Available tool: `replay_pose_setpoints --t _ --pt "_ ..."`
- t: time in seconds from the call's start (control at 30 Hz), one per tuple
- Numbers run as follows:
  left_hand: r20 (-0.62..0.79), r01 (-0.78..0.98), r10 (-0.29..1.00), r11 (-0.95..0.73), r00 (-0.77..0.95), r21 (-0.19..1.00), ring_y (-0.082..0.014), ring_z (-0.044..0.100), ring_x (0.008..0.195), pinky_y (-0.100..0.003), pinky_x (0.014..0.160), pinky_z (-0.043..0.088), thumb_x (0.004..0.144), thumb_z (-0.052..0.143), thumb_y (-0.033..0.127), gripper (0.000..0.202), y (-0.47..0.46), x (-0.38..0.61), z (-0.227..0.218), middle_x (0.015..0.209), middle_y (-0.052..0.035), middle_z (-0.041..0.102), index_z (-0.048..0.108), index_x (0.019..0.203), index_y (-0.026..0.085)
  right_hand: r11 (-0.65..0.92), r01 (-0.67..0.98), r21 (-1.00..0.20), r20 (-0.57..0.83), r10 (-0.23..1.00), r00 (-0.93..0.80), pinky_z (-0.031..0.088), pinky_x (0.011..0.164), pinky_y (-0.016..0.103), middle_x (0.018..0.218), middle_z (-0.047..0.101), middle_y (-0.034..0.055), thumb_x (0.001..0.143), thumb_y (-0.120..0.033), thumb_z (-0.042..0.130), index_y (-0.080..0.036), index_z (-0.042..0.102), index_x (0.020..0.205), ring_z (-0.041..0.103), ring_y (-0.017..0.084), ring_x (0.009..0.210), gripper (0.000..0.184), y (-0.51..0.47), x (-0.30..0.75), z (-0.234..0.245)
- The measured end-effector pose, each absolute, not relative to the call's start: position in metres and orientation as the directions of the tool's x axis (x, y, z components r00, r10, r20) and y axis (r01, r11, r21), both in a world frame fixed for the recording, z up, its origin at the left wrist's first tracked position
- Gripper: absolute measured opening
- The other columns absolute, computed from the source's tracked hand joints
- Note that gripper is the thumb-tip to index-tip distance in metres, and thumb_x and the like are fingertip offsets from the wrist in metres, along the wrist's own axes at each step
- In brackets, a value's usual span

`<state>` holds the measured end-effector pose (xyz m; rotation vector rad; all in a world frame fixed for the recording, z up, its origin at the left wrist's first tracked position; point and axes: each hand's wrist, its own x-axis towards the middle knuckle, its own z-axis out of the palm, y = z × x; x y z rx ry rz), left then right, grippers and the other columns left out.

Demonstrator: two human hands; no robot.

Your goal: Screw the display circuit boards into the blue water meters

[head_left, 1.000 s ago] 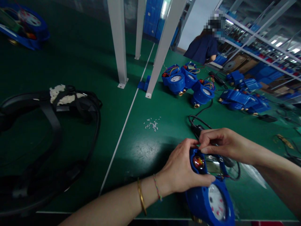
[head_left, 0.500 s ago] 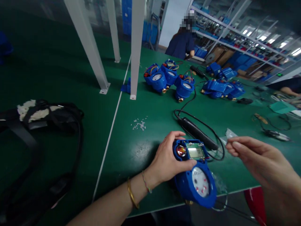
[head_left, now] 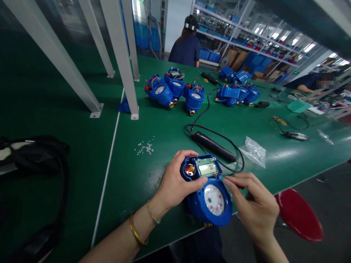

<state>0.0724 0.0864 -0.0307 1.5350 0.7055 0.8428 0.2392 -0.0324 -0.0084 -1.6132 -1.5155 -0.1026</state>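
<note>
My left hand [head_left: 178, 179] wraps round the upper left side of a blue water meter [head_left: 193, 206], its thumb lying across the front. The meter is tilted toward me at the table's near edge, showing a white round dial and a small display on a green circuit board [head_left: 207, 168]. At the meter's right side, beside the circuit board, my right hand [head_left: 252, 199] has thumb and forefinger pinched together. What sits in that pinch is too small to make out. Behind the meter lies a black electric screwdriver [head_left: 214, 147] with its cord looped round it.
Small screws [head_left: 146, 148] lie scattered left of the meter. A clear plastic bag [head_left: 255, 151] rests to the right. Several blue meters [head_left: 161, 93] stand farther back. Grey metal posts [head_left: 120, 58] rise at the left, near black straps [head_left: 59, 175]. A red stool [head_left: 298, 215] stands below the edge.
My right hand has moved left, from over the table to the meter's right side, still pinched. My left hand keeps its hold on the meter. The camera view has shifted to the right.
</note>
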Motion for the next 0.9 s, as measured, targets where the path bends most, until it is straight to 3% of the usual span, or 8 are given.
replay_pose_setpoints --t 0.17,0.53,0.7,0.83,0.9 --pt "0.135 -0.032 0.824 -0.141 0.55 0.989 -0.023 0.06 0.106 -0.043 0.1 0.045 0.068 0.079 0.026 0.051 0.086 0.073 -0.031 0.114 -0.0047 0.061 0.055 0.112 0.024 0.144 0.893 -0.427 0.591 0.792 0.154 0.05 0.07 0.028 0.086 0.064 0.0038 0.088 -0.01 0.064 -0.018 0.068 0.092 0.062 0.016 0.078 0.01 -0.028 0.235 -0.008" --pt "0.162 -0.036 0.821 -0.17 0.548 0.985 -0.0216 0.06 0.104 -0.04 0.096 0.047 0.068 0.079 0.027 0.049 0.086 0.073 -0.031 0.113 -0.0033 0.06 0.055 0.112 0.024 0.052 0.95 -0.308 0.553 0.822 0.134 0.05 0.071 0.028 0.09 0.065 0.0036 0.092 -0.015 0.059 -0.018 0.065 0.094 0.063 0.016 0.08 0.008 -0.03 0.233 -0.002" --pt "0.159 -0.04 0.823 -0.164 0.545 0.986 -0.0226 0.061 0.103 -0.041 0.094 0.048 0.067 0.079 0.027 0.049 0.086 0.073 -0.031 0.111 -0.004 0.061 0.056 0.11 0.024 0.133 0.979 -0.153 0.57 0.821 -0.022 0.05 0.08 0.029 0.093 0.064 0.0058 0.091 -0.01 0.059 -0.015 0.062 0.099 0.063 0.016 0.084 0.01 -0.028 0.229 0.002" --pt "0.142 -0.029 0.831 -0.149 0.538 0.988 -0.0219 0.061 0.1 -0.041 0.093 0.048 0.067 0.08 0.028 0.048 0.085 0.073 -0.03 0.108 -0.004 0.062 0.058 0.109 0.022 0.186 0.982 0.025 0.551 0.817 -0.169 0.049 0.078 0.032 0.092 0.062 0.0104 0.091 -0.006 0.059 -0.009 0.061 0.102 0.06 0.019 0.083 0.012 -0.028 0.229 0.005" --pt "0.139 -0.029 0.833 -0.146 0.536 0.989 -0.0216 0.061 0.099 -0.04 0.093 0.048 0.067 0.08 0.028 0.048 0.084 0.073 -0.03 0.109 -0.0042 0.061 0.058 0.109 0.022 0.226 0.973 0.048 0.529 0.82 -0.216 0.049 0.079 0.032 0.093 0.062 0.0114 0.089 -0.003 0.059 -0.008 0.06 0.105 0.059 0.019 0.085 0.016 -0.029 0.231 0.006"
